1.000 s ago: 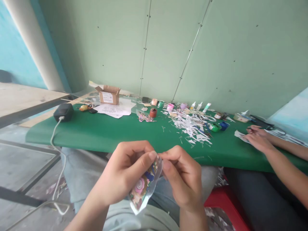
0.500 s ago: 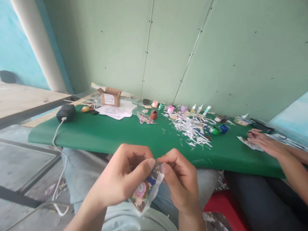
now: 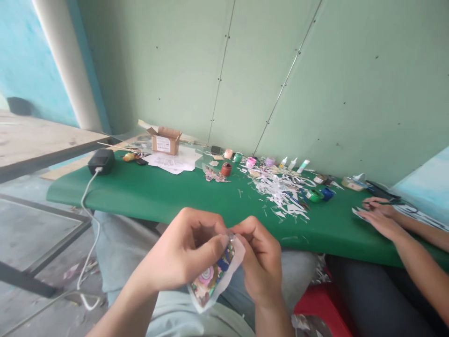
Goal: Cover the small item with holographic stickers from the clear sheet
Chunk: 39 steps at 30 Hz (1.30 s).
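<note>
My left hand [image 3: 191, 252] grips a small flower-patterned piece [image 3: 210, 276] between thumb and curled fingers, above my lap. Pink, blue, green and brown show on its face. A translucent whitish film [image 3: 227, 277] runs along its right side and sticks out past the edge. At the top of the piece, my right hand [image 3: 259, 257] pinches the film, close against the left fingertips. The exact pinch point is partly hidden behind the fingers.
Ahead lies a green-covered table [image 3: 168, 194] with white paper scraps [image 3: 280, 189], a brown pot [image 3: 226, 169], a cardboard box [image 3: 166, 140], papers [image 3: 171, 161] and a black adapter [image 3: 101, 161]. At right, another person's hands [image 3: 380, 215] work near a red stool [image 3: 322, 306].
Both my hands stay at the piece, and more of the film's pale right side shows. The other person's hands have shifted on the sheet they hold. The view has moved slightly.
</note>
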Each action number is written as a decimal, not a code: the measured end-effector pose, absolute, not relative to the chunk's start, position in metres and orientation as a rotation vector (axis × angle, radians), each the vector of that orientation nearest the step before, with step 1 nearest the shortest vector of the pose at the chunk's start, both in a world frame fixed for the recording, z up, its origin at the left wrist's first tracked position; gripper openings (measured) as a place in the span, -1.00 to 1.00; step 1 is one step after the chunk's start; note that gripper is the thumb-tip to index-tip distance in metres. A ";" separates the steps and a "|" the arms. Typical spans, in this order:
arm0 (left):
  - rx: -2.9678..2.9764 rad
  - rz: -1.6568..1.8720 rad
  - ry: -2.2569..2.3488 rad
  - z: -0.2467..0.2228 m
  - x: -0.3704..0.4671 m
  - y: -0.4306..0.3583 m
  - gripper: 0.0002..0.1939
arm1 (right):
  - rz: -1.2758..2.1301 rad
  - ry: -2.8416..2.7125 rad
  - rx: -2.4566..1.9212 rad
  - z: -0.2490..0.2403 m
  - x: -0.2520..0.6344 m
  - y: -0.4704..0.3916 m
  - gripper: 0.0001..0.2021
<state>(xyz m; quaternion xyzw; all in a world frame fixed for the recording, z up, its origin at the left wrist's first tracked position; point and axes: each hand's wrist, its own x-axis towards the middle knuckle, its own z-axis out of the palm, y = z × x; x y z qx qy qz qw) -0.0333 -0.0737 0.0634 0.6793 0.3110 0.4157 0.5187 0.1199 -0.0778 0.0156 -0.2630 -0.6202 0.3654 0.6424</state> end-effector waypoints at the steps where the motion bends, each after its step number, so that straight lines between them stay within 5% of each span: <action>1: 1.623 1.006 0.753 0.063 -0.033 -0.073 -0.74 | 0.863 -1.396 -0.597 0.016 0.119 -0.078 -0.80; 10: 1.601 1.010 0.787 0.066 -0.032 -0.072 -0.71 | 1.046 -1.286 -0.449 0.019 0.115 -0.074 -0.77; 27: 1.563 1.045 0.812 0.061 -0.028 -0.067 -0.67 | 0.744 -1.481 -0.587 0.020 0.126 -0.076 -0.76; 39: 1.535 1.053 0.693 0.059 -0.030 -0.066 -0.60 | 1.125 -1.419 -0.492 0.011 0.128 -0.075 -0.71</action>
